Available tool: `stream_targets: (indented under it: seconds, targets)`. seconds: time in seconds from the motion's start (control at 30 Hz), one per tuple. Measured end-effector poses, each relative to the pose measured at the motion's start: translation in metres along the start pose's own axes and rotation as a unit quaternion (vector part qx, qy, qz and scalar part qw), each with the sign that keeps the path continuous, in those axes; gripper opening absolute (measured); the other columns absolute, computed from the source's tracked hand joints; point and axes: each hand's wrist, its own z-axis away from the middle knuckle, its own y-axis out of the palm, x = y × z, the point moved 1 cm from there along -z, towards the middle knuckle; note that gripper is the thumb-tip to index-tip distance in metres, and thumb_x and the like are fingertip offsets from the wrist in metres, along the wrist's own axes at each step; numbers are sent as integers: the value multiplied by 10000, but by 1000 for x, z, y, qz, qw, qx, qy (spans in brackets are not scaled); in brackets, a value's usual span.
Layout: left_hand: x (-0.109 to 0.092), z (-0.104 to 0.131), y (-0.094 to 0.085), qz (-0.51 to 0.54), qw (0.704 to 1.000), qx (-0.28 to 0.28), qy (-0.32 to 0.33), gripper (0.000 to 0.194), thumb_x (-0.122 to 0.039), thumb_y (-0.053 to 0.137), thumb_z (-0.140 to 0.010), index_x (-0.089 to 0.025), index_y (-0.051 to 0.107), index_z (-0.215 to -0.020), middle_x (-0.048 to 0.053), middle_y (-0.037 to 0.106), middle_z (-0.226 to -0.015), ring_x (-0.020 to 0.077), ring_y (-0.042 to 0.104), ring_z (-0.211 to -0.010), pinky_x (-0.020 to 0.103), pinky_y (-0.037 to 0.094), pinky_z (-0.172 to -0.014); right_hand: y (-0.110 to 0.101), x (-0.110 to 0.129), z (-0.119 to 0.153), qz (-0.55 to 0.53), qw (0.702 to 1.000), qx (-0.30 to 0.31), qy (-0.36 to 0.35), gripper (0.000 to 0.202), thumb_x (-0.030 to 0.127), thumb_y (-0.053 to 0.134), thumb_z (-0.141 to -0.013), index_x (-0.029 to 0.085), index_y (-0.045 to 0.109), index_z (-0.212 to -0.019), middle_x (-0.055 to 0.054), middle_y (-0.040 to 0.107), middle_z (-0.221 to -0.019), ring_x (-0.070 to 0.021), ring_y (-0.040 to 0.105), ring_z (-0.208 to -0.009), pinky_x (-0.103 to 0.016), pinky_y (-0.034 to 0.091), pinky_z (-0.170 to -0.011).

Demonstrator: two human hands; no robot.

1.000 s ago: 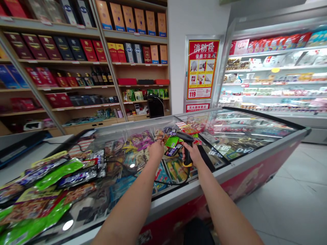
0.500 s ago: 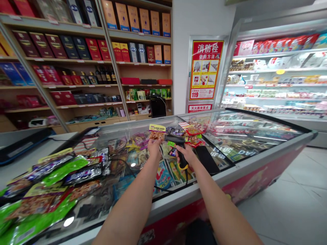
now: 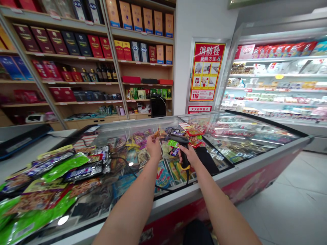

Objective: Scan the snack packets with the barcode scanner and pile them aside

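My right hand point(image 3: 189, 154) is closed round the grip of a black and yellow barcode scanner point(image 3: 185, 156), whose head points left toward my other hand. My left hand point(image 3: 153, 147) pinches a snack packet point(image 3: 156, 133), seen nearly edge-on just left of the scanner head. Both hands are above the glass top of a chest freezer point(image 3: 133, 185). Beyond the scanner, several red snack packets point(image 3: 195, 131) lie on the glass. A green and dark packet point(image 3: 174, 149) shows partly behind the scanner.
A pile of snack packets point(image 3: 53, 180) covers the freezer's left end. The scanner's black cable point(image 3: 163, 189) runs across the glass. A flat black object point(image 3: 207, 160) lies right of my hand. Shelves of boxes point(image 3: 138, 63) and a lit fridge point(image 3: 276, 81) stand behind.
My left hand has turned the snack packet from face-on to nearly edge-on. The scanner and right hand have shifted slightly right in view.
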Motion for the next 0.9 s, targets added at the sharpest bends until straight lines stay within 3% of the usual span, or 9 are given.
stream_targets:
  seconds: [0.1,0.2,0.27,0.33,0.4,0.47,0.6,0.73,0.9]
  targets:
    - [-9,7,-5,-263,957,106,55,127,-179,585,-756,-221,690,-814,90,699,-965,270,625,-1023,436,405,-925,0,0,1,-4,1000,-2,-9,429,549,717,-648,205,502,-791,57,575,-503,-109,510,-343,-243,473,-350]
    - [-15,11,-4,-364,904,221,38,104,-175,632,-696,-219,709,-750,126,712,-905,314,639,-986,476,400,-911,-1,-1,0,-5,1000,0,-9,423,544,709,-660,205,502,-805,59,574,-506,-110,509,-343,-246,479,-356]
    - [-18,11,-5,-369,904,213,36,134,-221,634,-712,-223,722,-813,150,710,-946,329,634,-997,486,412,-898,-1,-2,-1,-5,1000,3,-7,419,541,709,-662,205,499,-797,59,577,-510,-107,507,-343,-247,484,-361]
    - [-18,8,-8,-377,911,159,43,185,-298,641,-736,-217,712,-886,180,679,-1083,352,602,-1074,497,423,-898,-2,-3,-2,-3,1000,6,-7,418,545,705,-667,203,493,-780,59,573,-508,-104,506,-345,-246,488,-365]
    - [-16,5,-11,-398,908,128,37,249,-380,704,-699,-198,690,-868,209,631,-1175,383,554,-1155,514,425,-914,-2,-4,-2,-3,1000,5,-11,418,548,699,-676,201,490,-783,63,569,-508,-100,504,-345,-239,487,-367]
    - [-12,2,-13,-402,905,137,8,314,-402,792,-608,-189,654,-793,213,635,-1147,396,547,-1164,518,422,-928,-2,-5,-3,-6,1000,3,-15,417,542,695,-686,200,494,-817,68,574,-516,-97,505,-345,-233,486,-368]
    - [-2,-5,-8,-288,945,151,-31,323,-283,826,-571,-197,571,-750,103,685,-876,306,648,-967,426,464,-871,-3,-6,-4,-8,1000,7,-13,423,525,697,-687,191,504,-859,67,583,-528,-99,518,-344,-232,489,-371]
    - [8,-10,5,-57,991,97,-66,205,-234,723,-688,-190,528,-733,0,612,-673,191,651,-715,317,506,-723,-3,-6,-4,-5,1000,12,-3,430,536,696,-680,189,519,-863,64,577,-520,-106,524,-347,-233,486,-363]
    - [15,-12,15,144,982,28,-121,182,-257,684,-746,-165,558,-839,-7,616,-696,142,639,-663,294,531,-695,-3,-4,-3,4,1000,20,3,402,531,700,-681,196,521,-810,60,573,-509,-101,507,-342,-231,475,-351]
